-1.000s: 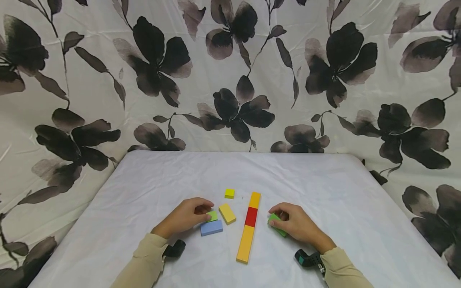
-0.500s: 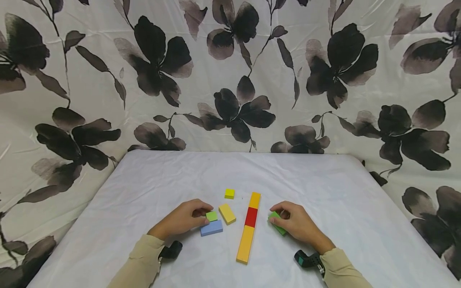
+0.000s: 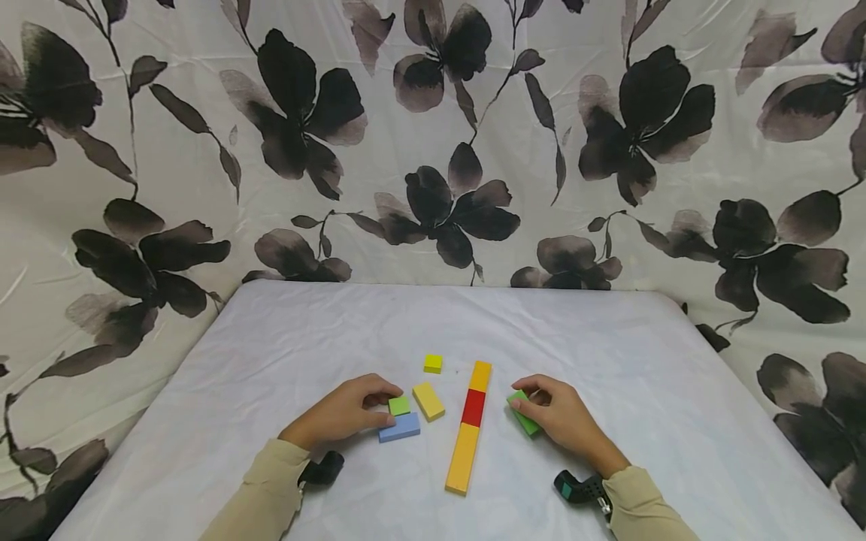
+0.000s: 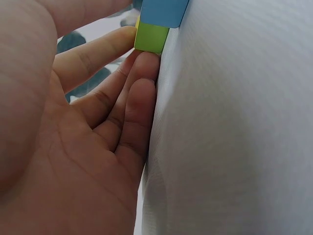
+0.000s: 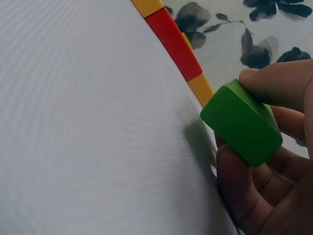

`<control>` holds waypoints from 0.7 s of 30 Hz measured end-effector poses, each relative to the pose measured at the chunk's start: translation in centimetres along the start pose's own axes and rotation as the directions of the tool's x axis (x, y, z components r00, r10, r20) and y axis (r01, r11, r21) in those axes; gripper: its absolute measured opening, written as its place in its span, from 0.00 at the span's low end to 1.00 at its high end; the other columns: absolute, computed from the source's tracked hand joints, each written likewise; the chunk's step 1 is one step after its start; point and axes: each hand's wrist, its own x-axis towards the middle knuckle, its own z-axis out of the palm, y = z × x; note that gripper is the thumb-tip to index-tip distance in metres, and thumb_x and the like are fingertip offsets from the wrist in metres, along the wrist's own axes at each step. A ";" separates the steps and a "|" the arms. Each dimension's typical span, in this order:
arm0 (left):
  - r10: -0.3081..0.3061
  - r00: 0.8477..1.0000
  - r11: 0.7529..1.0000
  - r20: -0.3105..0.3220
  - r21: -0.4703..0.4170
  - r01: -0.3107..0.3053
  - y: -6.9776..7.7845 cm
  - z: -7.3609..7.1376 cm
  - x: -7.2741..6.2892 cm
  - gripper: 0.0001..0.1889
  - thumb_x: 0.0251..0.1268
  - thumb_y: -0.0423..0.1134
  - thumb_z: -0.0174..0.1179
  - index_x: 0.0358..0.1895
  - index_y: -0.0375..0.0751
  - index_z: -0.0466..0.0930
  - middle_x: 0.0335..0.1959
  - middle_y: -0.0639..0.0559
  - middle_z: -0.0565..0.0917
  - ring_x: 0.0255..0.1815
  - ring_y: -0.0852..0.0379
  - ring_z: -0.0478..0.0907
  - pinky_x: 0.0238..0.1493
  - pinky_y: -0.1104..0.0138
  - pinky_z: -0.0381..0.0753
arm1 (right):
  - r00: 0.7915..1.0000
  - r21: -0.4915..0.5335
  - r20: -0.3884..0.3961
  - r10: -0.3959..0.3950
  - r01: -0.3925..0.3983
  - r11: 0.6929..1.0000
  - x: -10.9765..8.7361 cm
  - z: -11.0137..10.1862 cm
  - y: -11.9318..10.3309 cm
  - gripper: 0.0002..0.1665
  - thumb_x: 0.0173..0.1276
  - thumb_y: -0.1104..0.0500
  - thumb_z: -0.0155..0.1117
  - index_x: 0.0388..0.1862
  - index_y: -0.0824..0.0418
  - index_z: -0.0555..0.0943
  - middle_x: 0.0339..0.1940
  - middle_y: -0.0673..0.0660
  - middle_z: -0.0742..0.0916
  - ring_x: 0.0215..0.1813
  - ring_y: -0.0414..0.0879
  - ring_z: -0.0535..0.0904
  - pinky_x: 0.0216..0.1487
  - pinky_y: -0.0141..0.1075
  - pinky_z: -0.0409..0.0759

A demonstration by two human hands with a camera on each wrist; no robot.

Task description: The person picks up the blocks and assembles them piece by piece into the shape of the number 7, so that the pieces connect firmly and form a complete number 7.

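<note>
In the head view my left hand (image 3: 345, 412) is beside a small light green block (image 3: 399, 406) and a blue block (image 3: 400, 427). Its thumb is at the blue block's left end. In the left wrist view, loosely bent fingers touch or nearly touch the light green block (image 4: 150, 38), beneath the blue block (image 4: 164, 11). My right hand (image 3: 564, 417) pinches a green rectangular block (image 3: 524, 415) between thumb and fingers. The right wrist view shows this green block (image 5: 242, 125) tilted, with a shadow on the cloth beside it.
Between the hands runs a line of blocks: a yellow-orange block (image 3: 480, 376), a red block (image 3: 473, 408) and a longer yellow-orange block (image 3: 462, 459). A yellow block (image 3: 428, 401) and a small yellow cube (image 3: 433, 364) lie left of it. White cloth (image 3: 325, 323) covers the table.
My left thumb has slid off the light green block to the blue block's left end. My right hand has turned the green block slightly. The line of blocks stays put.
</note>
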 end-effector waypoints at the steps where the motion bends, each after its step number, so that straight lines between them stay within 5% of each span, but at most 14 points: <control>1: 0.001 1.000 1.000 -0.001 -0.001 -0.001 0.0 0.0 0.0 0.24 0.63 0.47 0.70 0.61 0.46 0.80 0.52 0.59 0.79 0.52 0.60 0.75 0.59 0.56 0.75 | 1.000 -0.001 -0.002 0.001 -0.001 1.000 0.0 0.0 0.0 0.18 0.65 0.52 0.74 0.52 0.53 0.85 0.42 0.49 0.84 0.38 0.44 0.80 0.36 0.33 0.78; 17: -0.009 1.000 1.000 0.000 -0.005 0.009 -0.2 0.0 0.1 0.24 0.63 0.47 0.70 0.61 0.48 0.80 0.52 0.59 0.79 0.51 0.60 0.74 0.58 0.55 0.75 | 0.999 0.054 -0.032 0.018 -0.017 0.998 0.2 0.0 -0.1 0.18 0.66 0.52 0.73 0.52 0.56 0.85 0.42 0.51 0.84 0.37 0.45 0.79 0.37 0.33 0.78; 21: 0.002 1.000 1.000 0.002 -0.002 -0.002 -0.1 0.0 0.1 0.24 0.63 0.47 0.70 0.61 0.47 0.80 0.52 0.59 0.79 0.51 0.60 0.74 0.58 0.55 0.75 | 0.999 0.130 -0.017 0.050 -0.047 0.990 0.2 -0.1 -0.1 0.20 0.66 0.52 0.73 0.54 0.58 0.84 0.43 0.54 0.84 0.36 0.47 0.79 0.30 0.37 0.81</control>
